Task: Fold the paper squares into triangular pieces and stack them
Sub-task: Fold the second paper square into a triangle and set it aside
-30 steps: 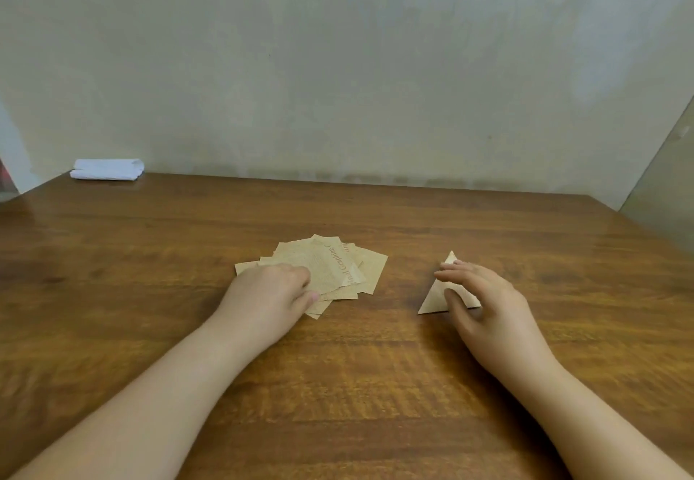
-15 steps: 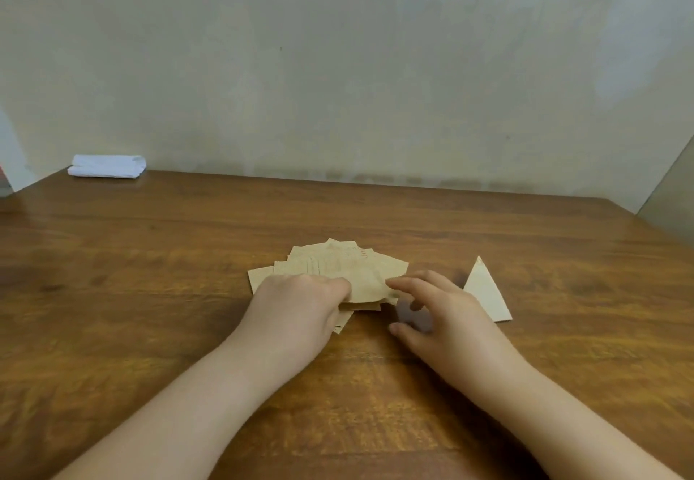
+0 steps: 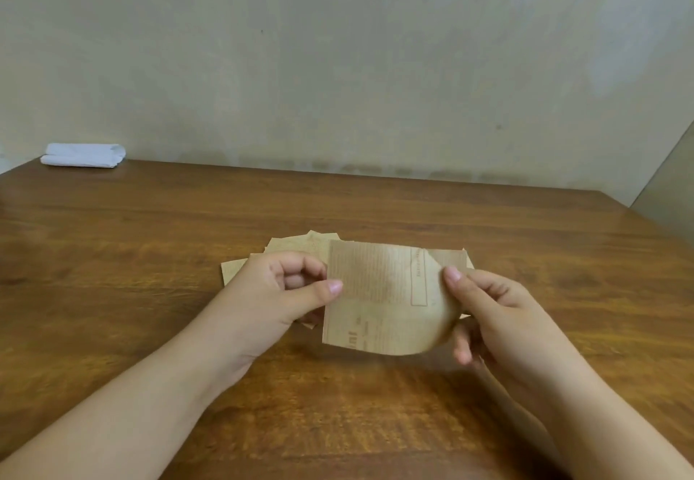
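A tan printed paper square point(image 3: 379, 299) is lifted off the wooden table point(image 3: 150, 254), held between both hands. My left hand point(image 3: 278, 291) pinches its left edge with thumb and fingers. My right hand point(image 3: 492, 310) pinches the right side, where the lower right corner curls upward. Behind the left hand lies the loose pile of paper squares point(image 3: 293, 246), partly covered. The folded triangle seen earlier is hidden behind the raised sheet and my right hand.
A folded white cloth point(image 3: 84, 155) lies at the table's far left corner against the wall. The table's right edge runs diagonally at the far right.
My right hand left the folded triangle and came over to the pile. Both hands took one square and raised it off the pile, bending its right side.
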Action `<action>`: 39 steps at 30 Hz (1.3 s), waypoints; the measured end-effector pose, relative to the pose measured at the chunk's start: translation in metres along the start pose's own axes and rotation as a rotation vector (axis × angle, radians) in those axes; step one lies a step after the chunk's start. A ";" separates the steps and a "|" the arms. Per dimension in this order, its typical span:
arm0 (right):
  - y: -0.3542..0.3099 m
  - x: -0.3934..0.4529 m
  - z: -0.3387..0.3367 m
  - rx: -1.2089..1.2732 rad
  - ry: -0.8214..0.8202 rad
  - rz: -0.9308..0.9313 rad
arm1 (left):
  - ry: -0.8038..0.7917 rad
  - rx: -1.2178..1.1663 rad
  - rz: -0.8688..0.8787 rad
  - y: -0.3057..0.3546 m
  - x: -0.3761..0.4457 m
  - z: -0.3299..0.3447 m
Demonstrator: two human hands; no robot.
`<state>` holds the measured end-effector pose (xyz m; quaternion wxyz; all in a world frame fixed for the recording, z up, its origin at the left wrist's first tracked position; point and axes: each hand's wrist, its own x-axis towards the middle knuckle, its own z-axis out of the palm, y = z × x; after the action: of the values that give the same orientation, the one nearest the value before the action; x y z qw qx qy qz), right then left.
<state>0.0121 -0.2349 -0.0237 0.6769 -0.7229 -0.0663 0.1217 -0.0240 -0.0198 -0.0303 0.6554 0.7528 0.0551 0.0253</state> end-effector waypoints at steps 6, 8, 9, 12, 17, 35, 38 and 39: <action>0.001 -0.002 -0.008 -0.059 -0.030 0.017 | 0.023 -0.141 -0.126 0.003 -0.001 0.005; 0.003 -0.001 -0.011 -0.069 -0.037 0.023 | 0.030 -0.143 -0.121 0.002 -0.001 0.007; 0.003 -0.001 -0.012 -0.054 -0.037 0.029 | 0.029 -0.136 -0.117 0.003 -0.002 0.007; 0.005 0.001 -0.016 -0.003 -0.020 0.068 | -0.042 -0.138 -0.092 0.005 -0.004 0.007; 0.000 0.002 -0.024 0.108 -0.061 0.180 | -0.305 -0.194 -0.014 0.006 -0.008 0.001; 0.011 -0.010 -0.006 -0.422 0.046 -0.424 | -0.054 -0.108 0.282 -0.002 -0.009 0.011; 0.016 -0.010 0.005 -0.286 -0.105 -0.436 | -0.084 -0.118 0.271 0.001 -0.013 0.016; 0.016 -0.010 0.004 -0.277 -0.071 -0.473 | -0.083 -0.116 0.263 0.001 -0.014 0.017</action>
<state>0.0002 -0.2346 -0.0389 0.5786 -0.7683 -0.2728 -0.0246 -0.0362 -0.0388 -0.0310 0.6905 0.7149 -0.0727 0.0831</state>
